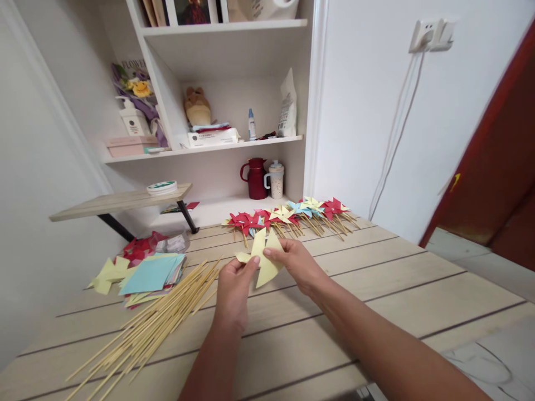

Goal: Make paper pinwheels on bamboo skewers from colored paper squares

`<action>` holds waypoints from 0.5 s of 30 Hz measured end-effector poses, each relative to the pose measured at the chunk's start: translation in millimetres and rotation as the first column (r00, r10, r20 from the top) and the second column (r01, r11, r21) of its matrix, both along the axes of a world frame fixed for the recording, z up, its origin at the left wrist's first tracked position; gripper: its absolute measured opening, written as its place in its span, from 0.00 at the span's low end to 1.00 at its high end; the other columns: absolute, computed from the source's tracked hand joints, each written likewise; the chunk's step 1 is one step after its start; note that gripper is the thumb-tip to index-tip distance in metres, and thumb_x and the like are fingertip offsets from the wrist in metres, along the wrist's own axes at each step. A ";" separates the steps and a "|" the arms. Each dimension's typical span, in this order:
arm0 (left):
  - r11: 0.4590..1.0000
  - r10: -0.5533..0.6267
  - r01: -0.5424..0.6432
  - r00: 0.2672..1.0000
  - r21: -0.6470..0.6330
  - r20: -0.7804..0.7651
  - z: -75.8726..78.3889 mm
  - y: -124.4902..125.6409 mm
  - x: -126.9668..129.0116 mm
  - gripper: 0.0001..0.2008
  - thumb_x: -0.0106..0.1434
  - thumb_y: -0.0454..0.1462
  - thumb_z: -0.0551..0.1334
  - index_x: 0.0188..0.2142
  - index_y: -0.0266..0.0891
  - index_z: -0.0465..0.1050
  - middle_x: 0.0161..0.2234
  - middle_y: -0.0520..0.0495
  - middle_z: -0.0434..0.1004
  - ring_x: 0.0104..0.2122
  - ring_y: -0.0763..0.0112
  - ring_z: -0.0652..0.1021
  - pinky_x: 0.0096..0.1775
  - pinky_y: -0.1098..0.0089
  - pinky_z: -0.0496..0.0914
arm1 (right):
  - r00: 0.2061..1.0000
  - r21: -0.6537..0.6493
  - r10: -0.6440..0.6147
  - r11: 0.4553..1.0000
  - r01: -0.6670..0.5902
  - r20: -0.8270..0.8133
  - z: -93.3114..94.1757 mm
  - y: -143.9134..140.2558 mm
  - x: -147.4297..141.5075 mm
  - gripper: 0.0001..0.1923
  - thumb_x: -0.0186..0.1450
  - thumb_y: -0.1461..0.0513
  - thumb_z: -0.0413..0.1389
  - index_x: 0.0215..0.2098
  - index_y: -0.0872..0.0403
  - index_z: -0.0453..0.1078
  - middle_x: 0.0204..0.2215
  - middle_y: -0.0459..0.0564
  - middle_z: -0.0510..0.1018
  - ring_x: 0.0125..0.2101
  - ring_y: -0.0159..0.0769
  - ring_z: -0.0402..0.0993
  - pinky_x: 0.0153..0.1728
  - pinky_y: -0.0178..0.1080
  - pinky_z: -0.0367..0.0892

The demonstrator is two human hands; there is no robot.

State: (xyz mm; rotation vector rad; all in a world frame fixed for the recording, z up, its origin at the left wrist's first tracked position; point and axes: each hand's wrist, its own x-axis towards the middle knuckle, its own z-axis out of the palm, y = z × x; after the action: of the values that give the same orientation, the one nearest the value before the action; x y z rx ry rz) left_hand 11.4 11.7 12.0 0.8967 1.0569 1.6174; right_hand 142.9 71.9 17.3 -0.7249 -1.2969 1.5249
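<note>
Above the middle of the slatted table (401,262), both my hands hold a pale yellow paper pinwheel (267,270). My left hand (234,289) pinches its left side, with the thumb near the centre. My right hand (296,260) grips its right side, thumb on top and the other fingers tucked behind. The pinwheel has folded, pointed blades and no stick shows on it. Left of my hands lies a loose spread of thin wooden sticks (161,323). Behind the sticks sits a stack of coloured paper squares, a blue one (148,274) uppermost.
Finished pinwheels on sticks (282,214), red, yellow and blue, line the table's back edge. Yellow paper blades (109,274) and a clear box (178,243) lie at the left. A small raised shelf (121,201) stands there too. A red jug (256,181) and cup (276,181) stand behind.
</note>
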 end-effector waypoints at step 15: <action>0.993 0.118 -0.118 0.993 -0.026 0.010 -1.3 2.0 1.4 0.19 0.47 0.42 0.75 0.36 0.32 0.81 0.34 0.40 0.84 0.36 0.60 0.82 0.41 0.64 0.73 | 0.997 -0.003 0.069 0.998 -0.069 -0.034 1.6 -3.2 -0.6 0.20 0.55 0.48 0.65 0.29 0.57 0.77 0.24 0.48 0.80 0.25 0.32 0.70 0.29 0.35 0.63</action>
State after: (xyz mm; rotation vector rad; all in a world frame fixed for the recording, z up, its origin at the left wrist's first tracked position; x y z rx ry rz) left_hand 12.9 13.7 10.7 0.8206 1.1382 1.7005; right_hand 142.3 68.6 18.9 -0.6601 -1.3062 1.5892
